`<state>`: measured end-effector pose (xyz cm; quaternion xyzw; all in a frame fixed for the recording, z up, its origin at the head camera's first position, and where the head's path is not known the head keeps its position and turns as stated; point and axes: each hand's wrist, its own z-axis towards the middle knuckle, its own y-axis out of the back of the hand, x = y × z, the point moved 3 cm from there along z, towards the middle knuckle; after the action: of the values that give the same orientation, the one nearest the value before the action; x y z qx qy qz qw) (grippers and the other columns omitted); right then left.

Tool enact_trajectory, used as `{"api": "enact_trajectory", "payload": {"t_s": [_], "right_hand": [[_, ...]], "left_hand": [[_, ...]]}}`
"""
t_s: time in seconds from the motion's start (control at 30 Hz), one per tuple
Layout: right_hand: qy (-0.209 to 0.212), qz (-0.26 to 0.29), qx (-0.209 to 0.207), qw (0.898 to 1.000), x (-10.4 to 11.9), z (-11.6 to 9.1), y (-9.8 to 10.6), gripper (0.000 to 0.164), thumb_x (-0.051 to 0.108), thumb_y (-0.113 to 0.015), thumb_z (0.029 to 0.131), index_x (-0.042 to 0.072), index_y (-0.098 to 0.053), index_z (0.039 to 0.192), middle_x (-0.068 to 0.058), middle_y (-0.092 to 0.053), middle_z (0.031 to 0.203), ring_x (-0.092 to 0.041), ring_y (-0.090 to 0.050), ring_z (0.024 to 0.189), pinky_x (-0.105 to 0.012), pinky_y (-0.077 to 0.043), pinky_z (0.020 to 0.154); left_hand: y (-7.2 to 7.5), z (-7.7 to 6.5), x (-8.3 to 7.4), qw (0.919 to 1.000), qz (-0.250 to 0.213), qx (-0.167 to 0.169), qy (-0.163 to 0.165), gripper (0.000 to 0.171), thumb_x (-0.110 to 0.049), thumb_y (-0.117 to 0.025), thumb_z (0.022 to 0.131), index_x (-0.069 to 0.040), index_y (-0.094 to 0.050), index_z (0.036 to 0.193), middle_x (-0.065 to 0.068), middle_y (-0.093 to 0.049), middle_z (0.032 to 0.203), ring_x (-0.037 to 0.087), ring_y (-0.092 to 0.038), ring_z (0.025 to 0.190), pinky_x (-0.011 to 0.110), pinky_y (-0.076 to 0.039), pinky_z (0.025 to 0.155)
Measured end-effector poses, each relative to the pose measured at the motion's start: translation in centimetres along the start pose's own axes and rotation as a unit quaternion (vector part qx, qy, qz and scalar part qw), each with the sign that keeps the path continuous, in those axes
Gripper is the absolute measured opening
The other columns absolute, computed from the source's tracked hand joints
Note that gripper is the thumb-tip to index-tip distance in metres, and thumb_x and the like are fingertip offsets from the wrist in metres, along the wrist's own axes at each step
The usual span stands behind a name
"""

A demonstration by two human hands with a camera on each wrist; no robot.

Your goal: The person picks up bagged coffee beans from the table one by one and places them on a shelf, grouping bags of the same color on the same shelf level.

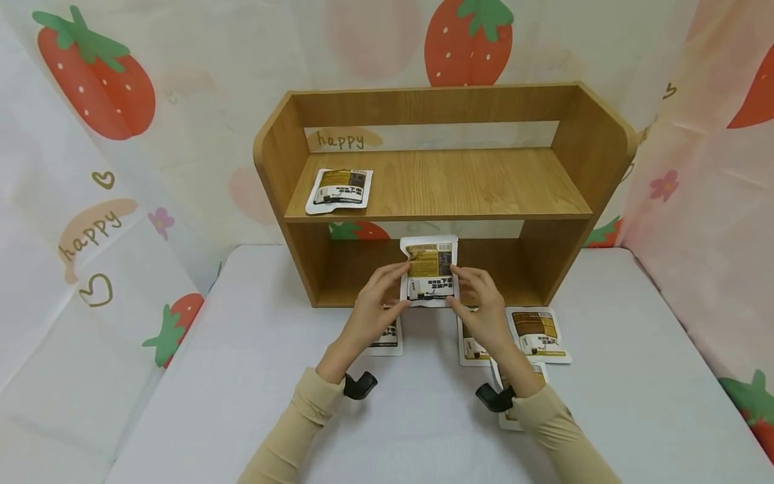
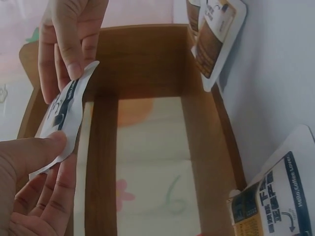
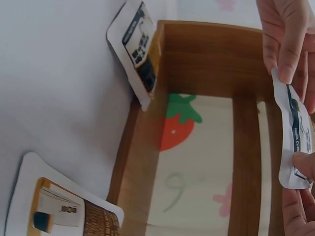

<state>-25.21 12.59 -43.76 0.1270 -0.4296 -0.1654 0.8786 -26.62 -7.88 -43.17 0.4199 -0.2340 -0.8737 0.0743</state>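
Pouch, flat and rectangular, white-edged plastic with a gold-brown, white and black printed panel (image 1: 430, 272): one, held aloft, printed face toward the person, before the lower compartment of a two-tier, light-brown wooden shelf (image 1: 471, 183); depth relative to the compartment's front edge uncertain.

Left hand (image 1: 376, 304): fingers bent, pinching the pouch's left edge, thumb on the printed face.

Right hand (image 1: 486, 310): likewise on the right edge; gap between thumb and fingers narrowed to the pouch's thickness.

Like pouch, upper board, left end (image 1: 340, 191): one, lying printed side up.

Like pouches on the white-covered table (image 1: 199, 410): one left, partly hidden by the left hand (image 1: 390, 341); three right, namely one behind the right hand (image 1: 471, 344), one farther right (image 1: 537, 334), one nearer, mostly under the forearm (image 1: 511, 419).

Step in hand, by judgement: two-handed carrying at the shelf front. Next move, by judgement: calls for both grips kept even, the pouch clear of the upper board's edge.
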Motion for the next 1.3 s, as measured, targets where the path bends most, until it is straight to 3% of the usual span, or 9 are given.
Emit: {"api": "enact_trajectory", "payload": {"t_s": [0.07, 0.3, 0.73, 0.8, 1.03, 1.3], "right_hand": [[0.005, 0.011, -0.007, 1.0, 0.2, 0.2, 0.2, 0.054, -0.001, -0.071, 0.077, 0.009, -0.055, 0.128, -0.013, -0.051, 0.119, -0.026, -0.056, 0.101, -0.041, -0.053, 0.08], [0.015, 0.004, -0.01, 1.0, 4.6, 0.8, 1.6, 0.05, -0.011, -0.068, 0.076, -0.005, -0.054, 0.124, -0.024, -0.05, 0.115, -0.037, -0.056, 0.098, -0.05, -0.052, 0.079], [0.049, -0.03, -0.017, 0.998, 5.9, 1.7, 2.9, 0.049, -0.009, -0.068, 0.077, -0.007, -0.054, 0.123, -0.024, -0.05, 0.116, -0.034, -0.057, 0.096, -0.046, -0.053, 0.075], [0.057, -0.028, -0.021, 0.998, 5.7, 2.0, 3.1, 0.048, -0.01, -0.068, 0.076, -0.007, -0.055, 0.122, -0.023, -0.051, 0.117, -0.033, -0.057, 0.094, -0.043, -0.054, 0.075], [0.067, -0.033, -0.026, 0.997, 3.9, 3.6, 3.9, 0.046, -0.002, -0.071, 0.078, 0.002, -0.059, 0.123, -0.011, -0.054, 0.123, -0.022, -0.056, 0.093, -0.011, -0.047, 0.078], [0.051, -0.024, -0.017, 0.998, 4.7, 5.5, 5.0, 0.045, 0.002, -0.069, 0.081, 0.004, -0.059, 0.124, -0.008, -0.054, 0.128, -0.023, -0.056, 0.102, -0.012, -0.048, 0.08]], "left_hand": [[0.1, 0.3, -0.4, 1.0, 0.001, -0.003, -0.004, 0.064, 0.009, -0.069, 0.076, 0.0, -0.046, 0.134, 0.016, -0.043, 0.135, 0.03, -0.053, 0.104, 0.036, -0.055, 0.07], [0.4, 1.0, -1.3, 0.9992, 0.017, -0.003, -0.035, 0.064, -0.003, -0.07, 0.079, -0.013, -0.045, 0.137, 0.002, -0.043, 0.138, 0.018, -0.051, 0.11, 0.023, -0.053, 0.073], [0.9, 2.3, -2.9, 0.9981, 0.011, -0.011, -0.06, 0.059, -0.002, -0.069, 0.08, -0.009, -0.048, 0.135, 0.006, -0.044, 0.136, 0.024, -0.053, 0.11, 0.023, -0.054, 0.073], [1.1, 2.7, -3.3, 0.9979, 0.008, -0.013, -0.063, 0.058, -0.002, -0.069, 0.081, -0.008, -0.048, 0.135, 0.007, -0.045, 0.135, 0.025, -0.053, 0.111, 0.023, -0.054, 0.074], [1.6, 4.3, -4.4, 0.9974, -0.006, -0.033, -0.063, 0.052, -0.003, -0.068, 0.082, -0.005, -0.052, 0.131, 0.01, -0.047, 0.135, 0.025, -0.053, 0.113, 0.03, -0.055, 0.074], [2.3, 6.1, -6.0, 0.9981, 0.019, -0.039, -0.044, 0.05, -0.002, -0.068, 0.082, -0.004, -0.054, 0.13, 0.01, -0.047, 0.136, 0.021, -0.054, 0.114, 0.027, -0.054, 0.075]]}}
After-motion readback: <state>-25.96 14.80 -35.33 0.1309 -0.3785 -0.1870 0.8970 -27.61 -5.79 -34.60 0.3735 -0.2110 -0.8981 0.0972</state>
